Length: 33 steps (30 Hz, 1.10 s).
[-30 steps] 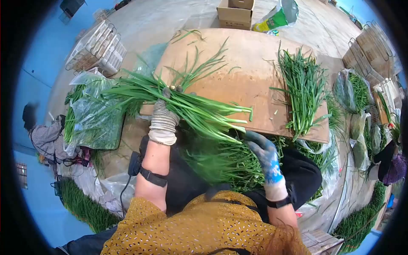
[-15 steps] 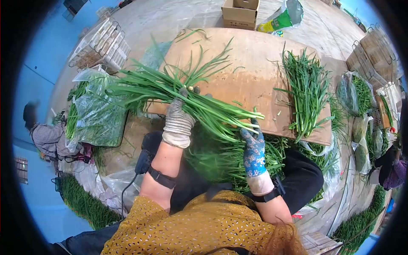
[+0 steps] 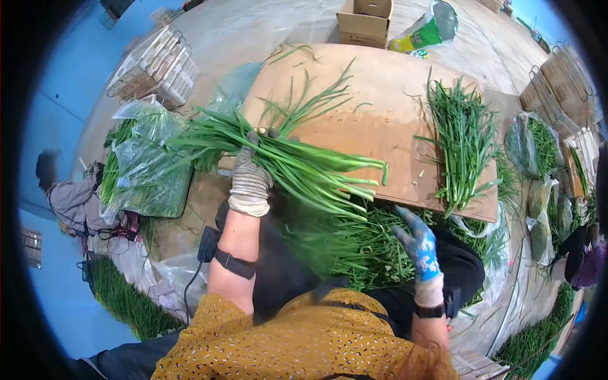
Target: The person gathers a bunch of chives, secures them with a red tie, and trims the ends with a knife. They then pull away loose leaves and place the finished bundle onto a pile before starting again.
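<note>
Head view, left hand (image 3: 251, 174) gripping green stalks (image 3: 310, 166), right hand (image 3: 419, 244) open, bag (image 3: 430, 31) print illegible.

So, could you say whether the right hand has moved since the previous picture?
Yes, relative to the board, the right hand has moved rightward and lower in view.

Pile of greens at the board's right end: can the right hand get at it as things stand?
Likely yes. The right hand looks empty, just off the near edge of the board, close to the pile of greens. Nothing visible blocks it; the left hand holds its bunch off to one side.
</note>
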Available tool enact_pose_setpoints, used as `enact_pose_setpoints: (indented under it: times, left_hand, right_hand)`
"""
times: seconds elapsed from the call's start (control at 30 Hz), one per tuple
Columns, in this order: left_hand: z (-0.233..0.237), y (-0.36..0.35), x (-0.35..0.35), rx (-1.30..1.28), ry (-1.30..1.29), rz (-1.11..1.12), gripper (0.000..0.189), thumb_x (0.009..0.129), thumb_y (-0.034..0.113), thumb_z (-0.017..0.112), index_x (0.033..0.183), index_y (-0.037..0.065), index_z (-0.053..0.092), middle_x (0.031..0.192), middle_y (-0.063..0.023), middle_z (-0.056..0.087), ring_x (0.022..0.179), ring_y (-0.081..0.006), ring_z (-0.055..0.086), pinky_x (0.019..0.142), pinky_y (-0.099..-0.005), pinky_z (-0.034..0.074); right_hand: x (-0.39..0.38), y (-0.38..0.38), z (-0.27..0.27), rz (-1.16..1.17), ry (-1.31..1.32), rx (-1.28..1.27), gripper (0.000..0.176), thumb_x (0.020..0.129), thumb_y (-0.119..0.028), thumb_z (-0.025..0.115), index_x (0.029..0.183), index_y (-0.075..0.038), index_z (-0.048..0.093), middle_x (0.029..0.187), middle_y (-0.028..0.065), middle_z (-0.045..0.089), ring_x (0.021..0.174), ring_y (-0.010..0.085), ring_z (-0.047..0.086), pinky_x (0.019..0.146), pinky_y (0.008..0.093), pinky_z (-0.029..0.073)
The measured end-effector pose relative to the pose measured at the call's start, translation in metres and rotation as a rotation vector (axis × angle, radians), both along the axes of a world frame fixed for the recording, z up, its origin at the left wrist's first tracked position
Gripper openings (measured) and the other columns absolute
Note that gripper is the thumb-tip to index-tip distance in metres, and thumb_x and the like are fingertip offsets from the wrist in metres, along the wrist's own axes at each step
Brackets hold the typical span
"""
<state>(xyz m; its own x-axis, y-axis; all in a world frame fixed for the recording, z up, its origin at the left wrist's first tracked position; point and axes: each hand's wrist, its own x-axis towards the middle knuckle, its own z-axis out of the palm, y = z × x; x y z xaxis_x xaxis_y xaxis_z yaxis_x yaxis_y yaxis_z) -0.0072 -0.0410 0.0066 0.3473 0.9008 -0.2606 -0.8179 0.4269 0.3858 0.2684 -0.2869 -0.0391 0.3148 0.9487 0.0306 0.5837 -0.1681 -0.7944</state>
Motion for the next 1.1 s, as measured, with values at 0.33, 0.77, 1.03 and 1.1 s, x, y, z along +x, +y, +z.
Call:
enact_pose_setpoints:
  times: [0.33, 0.77, 1.03, 1.1]
  left_hand:
    - [-0.007, -0.017, 0.028, 0.085, -0.005, -0.129, 0.013, 0.083, 0.018, 0.067, 0.088, 0.008, 0.061, 0.084, -0.004, 0.062, 0.092, -0.0221, 0.06, 0.094, -0.065, 0.041]
    - [-0.006, -0.006, -0.001, 0.172, -0.038, -0.04, 0.026, 0.086, 0.029, 0.063, 0.098, 0.006, 0.06, 0.096, -0.0081, 0.063, 0.108, -0.04, 0.051, 0.098, -0.0587, 0.037]
    - [-0.024, -0.009, 0.018, 0.269, -0.091, -0.09, 0.023, 0.089, 0.029, 0.059, 0.095, 0.007, 0.062, 0.098, -0.008, 0.065, 0.108, -0.0374, 0.054, 0.102, -0.058, 0.034]
    - [-0.024, -0.009, 0.018, 0.291, -0.11, -0.12, 0.022, 0.091, 0.029, 0.057, 0.096, 0.008, 0.062, 0.097, -0.0069, 0.064, 0.1, -0.0326, 0.059, 0.103, -0.0573, 0.034]
  right_hand:
    - [-0.075, 0.059, 0.001, 0.011, 1.001, 0.196, 0.022, 0.083, 0.0, 0.063, 0.104, 0.003, 0.062, 0.098, 0.0106, 0.067, 0.09, 0.0173, 0.063, 0.079, 0.0289, 0.052]
    - [-0.006, -0.008, -0.014, 0.176, 0.277, -0.292, 0.039, 0.079, -0.008, 0.068, 0.117, -0.005, 0.06, 0.099, 0.0119, 0.067, 0.092, 0.0136, 0.062, 0.081, 0.0296, 0.049]
    - [-0.077, 0.047, 0.011, -0.038, 1.241, -0.028, 0.036, 0.082, -0.001, 0.063, 0.117, 0.003, 0.056, 0.113, 0.0097, 0.061, 0.1, 0.0129, 0.058, 0.084, 0.0261, 0.048]
    - [-0.083, 0.041, -0.009, 0.006, 0.96, 0.156, 0.027, 0.081, -0.005, 0.064, 0.107, 0.001, 0.062, 0.101, 0.0083, 0.064, 0.09, 0.0148, 0.061, 0.08, 0.027, 0.048]
